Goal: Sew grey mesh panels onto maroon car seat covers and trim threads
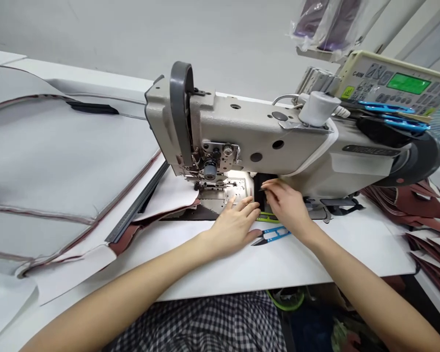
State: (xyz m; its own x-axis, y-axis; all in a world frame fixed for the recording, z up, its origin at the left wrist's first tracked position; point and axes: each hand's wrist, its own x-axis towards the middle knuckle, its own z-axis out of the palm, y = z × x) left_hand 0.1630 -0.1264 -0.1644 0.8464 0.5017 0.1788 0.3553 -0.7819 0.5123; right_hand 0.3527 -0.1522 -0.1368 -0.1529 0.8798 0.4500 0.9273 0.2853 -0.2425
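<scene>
My left hand (238,222) lies with its fingers stretched out on the bed plate of the sewing machine (249,127), right of the needle area. Just beyond the bed, my right hand (288,203) is closed in a pinch in front of a black panel (262,195). A small dark tip shows at those fingertips, too small to name. Between my wrists, blue thread snips (275,235) rest on the white table, close to my left thumb. A lime-green strip (267,216) shows partly between the hands. Left of the needle, a sewn light-grey panel (51,161) with reddish-brown edges reaches the machine bed.
A black zipper-like strip (137,205) runs along the panel. On the machine sit a white thread spool (319,108) and blue-handled tools (392,117). The control box (399,83) with a green display stands behind. Stacked reddish-brown pieces (421,200) lie at the right.
</scene>
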